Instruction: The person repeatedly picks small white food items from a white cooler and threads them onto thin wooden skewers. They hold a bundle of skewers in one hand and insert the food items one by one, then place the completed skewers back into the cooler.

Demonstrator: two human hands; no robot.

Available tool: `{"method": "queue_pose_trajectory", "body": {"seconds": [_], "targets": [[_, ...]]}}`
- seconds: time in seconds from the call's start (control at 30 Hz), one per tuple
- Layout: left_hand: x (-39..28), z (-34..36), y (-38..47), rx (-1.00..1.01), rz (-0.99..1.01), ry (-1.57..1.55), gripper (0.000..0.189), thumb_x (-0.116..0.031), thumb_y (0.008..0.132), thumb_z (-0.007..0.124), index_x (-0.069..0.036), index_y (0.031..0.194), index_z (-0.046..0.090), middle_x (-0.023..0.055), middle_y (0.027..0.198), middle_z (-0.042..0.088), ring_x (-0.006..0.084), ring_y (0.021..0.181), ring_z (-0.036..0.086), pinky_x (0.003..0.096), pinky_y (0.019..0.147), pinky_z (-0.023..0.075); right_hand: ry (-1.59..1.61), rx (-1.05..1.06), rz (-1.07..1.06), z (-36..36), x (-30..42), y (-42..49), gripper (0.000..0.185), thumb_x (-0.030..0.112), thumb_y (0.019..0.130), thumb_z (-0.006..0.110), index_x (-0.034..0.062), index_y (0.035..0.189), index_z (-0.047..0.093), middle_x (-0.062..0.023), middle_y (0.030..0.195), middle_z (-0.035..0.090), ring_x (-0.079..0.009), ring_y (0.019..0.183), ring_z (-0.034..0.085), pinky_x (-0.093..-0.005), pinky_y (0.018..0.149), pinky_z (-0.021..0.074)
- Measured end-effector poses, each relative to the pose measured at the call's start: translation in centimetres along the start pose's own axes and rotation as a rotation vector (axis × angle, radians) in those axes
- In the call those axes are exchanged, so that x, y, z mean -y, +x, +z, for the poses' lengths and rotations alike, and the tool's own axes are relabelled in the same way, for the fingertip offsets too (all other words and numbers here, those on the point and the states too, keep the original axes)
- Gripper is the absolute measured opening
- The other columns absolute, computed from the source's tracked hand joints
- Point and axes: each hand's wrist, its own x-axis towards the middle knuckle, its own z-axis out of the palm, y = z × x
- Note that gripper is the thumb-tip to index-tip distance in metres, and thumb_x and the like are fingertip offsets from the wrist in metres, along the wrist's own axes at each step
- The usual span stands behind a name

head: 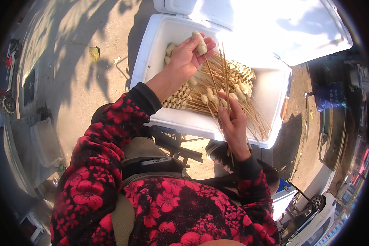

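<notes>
My left hand is raised over the white cooler box and holds a pale, sausage-shaped piece of food between thumb and fingers. Several thin wooden skewers are in my right hand, and one slants up with its tip at the lower end of that piece. Inside the box lie many skewers, some with spiral-cut pale food and others with plump pale pieces. More spiral-cut food lies below my left wrist. Loose pale pieces rest at the box's left side.
The box's hinged lid stands open at the far side in glaring sun. Dark metal bars are below the box's near edge. A phone pokes out of a bag at my waist. A parked white car is at lower right.
</notes>
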Motion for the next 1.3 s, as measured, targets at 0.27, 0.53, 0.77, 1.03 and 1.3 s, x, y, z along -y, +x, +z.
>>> {"method": "queue_pose_trajectory", "body": {"seconds": [0.27,0.53,0.77,1.03,1.3], "targets": [[1.0,0.2,-0.7,0.033,0.023,0.078,0.031,-0.023,0.100,0.050,0.001,0.120,0.050,0.0143,0.118,0.059,0.0234,0.110,0.060,0.0372,0.095,0.0531,0.068,-0.007,0.016,0.2,0.0,0.0,0.035,0.008,0.095,0.053,0.0036,0.130,0.053,0.0089,0.055,0.039,-0.0002,0.051,0.034,-0.0207,0.047,0.0245],[2.9,0.3,-1.8,0.030,0.004,0.132,0.031,-0.028,0.099,0.052,-0.004,0.119,0.053,0.0104,0.116,0.059,0.0190,0.108,0.059,0.0333,0.092,0.0532,0.164,-0.024,0.040,0.6,-0.4,0.4,0.034,0.007,0.096,0.050,0.0025,0.130,0.052,0.0096,0.059,0.040,-0.0001,0.053,0.034,-0.0200,0.048,0.0248],[3.6,0.4,-2.0,0.070,-0.021,0.118,0.032,-0.033,0.101,0.047,-0.007,0.119,0.052,0.0084,0.112,0.060,0.0177,0.100,0.060,0.0333,0.088,0.0523,0.221,-0.027,0.018,0.9,-1.0,1.0,0.035,0.007,0.096,0.050,0.0027,0.132,0.051,0.0090,0.059,0.040,-0.0003,0.054,0.035,-0.0201,0.048,0.0258],[3.2,-0.5,-0.9,-0.040,-0.015,0.004,0.033,-0.037,0.104,0.034,-0.008,0.106,0.049,0.0046,0.083,0.055,0.0142,0.069,0.054,0.0324,0.066,0.0497,0.131,0.025,0.015,1.5,-2.4,0.6,0.035,0.009,0.097,0.051,0.0024,0.131,0.052,0.0061,0.056,0.040,-0.0020,0.050,0.034,-0.0218,0.047,0.0272],[3.4,-1.2,-0.5,-0.049,0.062,-0.023,0.033,-0.037,0.103,0.038,-0.007,0.103,0.053,0.0023,0.081,0.055,0.0117,0.065,0.051,0.0277,0.063,0.0461,-0.053,0.001,-0.018,1.6,-3.3,0.2,0.032,0.009,0.095,0.054,0.0001,0.126,0.056,0.0027,0.056,0.037,-0.0035,0.051,0.035,-0.0232,0.047,0.0290]]}}
